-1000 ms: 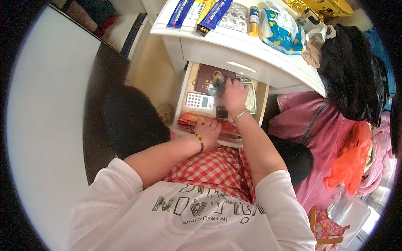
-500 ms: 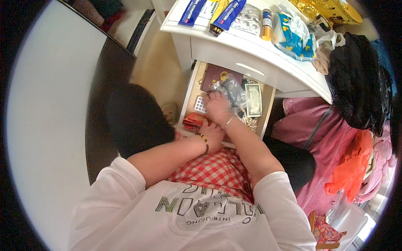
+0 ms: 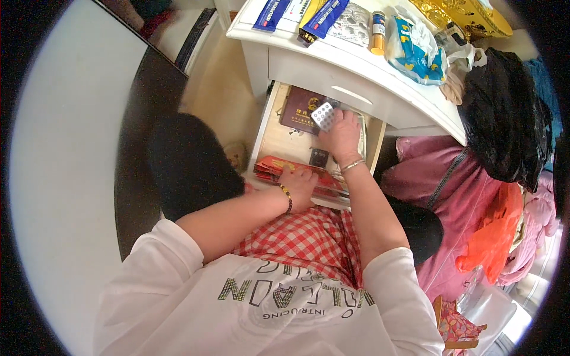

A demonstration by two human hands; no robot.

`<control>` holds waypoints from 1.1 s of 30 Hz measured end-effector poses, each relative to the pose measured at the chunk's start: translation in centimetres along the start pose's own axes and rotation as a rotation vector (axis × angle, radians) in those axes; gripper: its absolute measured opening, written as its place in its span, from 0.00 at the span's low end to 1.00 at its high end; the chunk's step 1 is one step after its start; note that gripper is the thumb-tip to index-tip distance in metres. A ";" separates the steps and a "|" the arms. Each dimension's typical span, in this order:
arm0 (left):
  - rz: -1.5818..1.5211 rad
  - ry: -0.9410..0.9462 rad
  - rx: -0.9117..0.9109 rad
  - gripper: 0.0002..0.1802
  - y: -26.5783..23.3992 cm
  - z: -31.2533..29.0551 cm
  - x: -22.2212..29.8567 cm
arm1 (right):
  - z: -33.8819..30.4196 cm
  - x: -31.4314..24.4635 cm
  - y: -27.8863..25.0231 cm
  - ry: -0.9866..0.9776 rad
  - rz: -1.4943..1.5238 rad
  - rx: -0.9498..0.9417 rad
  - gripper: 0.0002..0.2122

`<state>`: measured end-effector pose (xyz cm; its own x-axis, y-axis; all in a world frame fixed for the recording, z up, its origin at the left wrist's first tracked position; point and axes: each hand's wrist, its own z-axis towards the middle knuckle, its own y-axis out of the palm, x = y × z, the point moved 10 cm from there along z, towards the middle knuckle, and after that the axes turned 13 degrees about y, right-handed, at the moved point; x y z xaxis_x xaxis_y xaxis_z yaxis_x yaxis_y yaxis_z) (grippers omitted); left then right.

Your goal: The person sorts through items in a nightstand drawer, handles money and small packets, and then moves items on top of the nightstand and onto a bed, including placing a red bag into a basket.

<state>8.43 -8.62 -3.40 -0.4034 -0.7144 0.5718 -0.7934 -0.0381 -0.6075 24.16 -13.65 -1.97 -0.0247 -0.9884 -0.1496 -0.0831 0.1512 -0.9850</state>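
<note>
A silver blister pack of pills (image 3: 322,116) is pinched in my right hand (image 3: 343,135), above the back right of the pulled-out drawer (image 3: 265,121). Beside it lies a maroon booklet with a gold emblem (image 3: 298,111). My left hand (image 3: 299,185) rests at the drawer's front, fingers loosely spread over red paper envelopes (image 3: 274,167). Between the hands sits a small black square item (image 3: 319,157) on the drawer floor. Part of a greenish banknote (image 3: 362,132) shows at the right side, mostly covered by my right hand.
Above the drawer, the white dresser top (image 3: 285,41) carries blue packets (image 3: 325,18), an amber-coloured bottle (image 3: 378,32) and a blue-and-white plastic package (image 3: 415,56). A black plastic bag (image 3: 504,118) and pink fabric (image 3: 439,196) are at the right. My dark-clad knee (image 3: 190,172) is left of the drawer.
My right hand has picked up the blister pack from the drawer's left side and moved it back and right. The clear plastic bag no longer shows. The red envelopes lie more spread out.
</note>
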 end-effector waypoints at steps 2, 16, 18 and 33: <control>-0.003 0.000 0.003 0.41 0.0 -0.2 -0.3 | -0.1 -0.4 0.3 0.014 0.090 -0.039 0.28; 0.102 0.009 0.176 0.37 -0.2 -0.1 -0.2 | -5.3 -6.4 4.0 -0.232 0.215 -0.559 0.25; 0.121 0.001 0.093 0.35 0.0 0.3 -0.1 | -5.8 -7.3 7.1 -0.292 0.147 -0.469 0.28; 0.094 -0.003 0.059 0.40 0.1 -0.1 -0.1 | -4.6 -2.4 7.7 -0.322 -0.011 -0.131 0.11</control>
<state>8.33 -8.47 -3.44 -0.4732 -0.7187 0.5094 -0.7239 -0.0123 -0.6898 18.98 -10.02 -8.76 0.2906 -0.9399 -0.1795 -0.2094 0.1206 -0.9704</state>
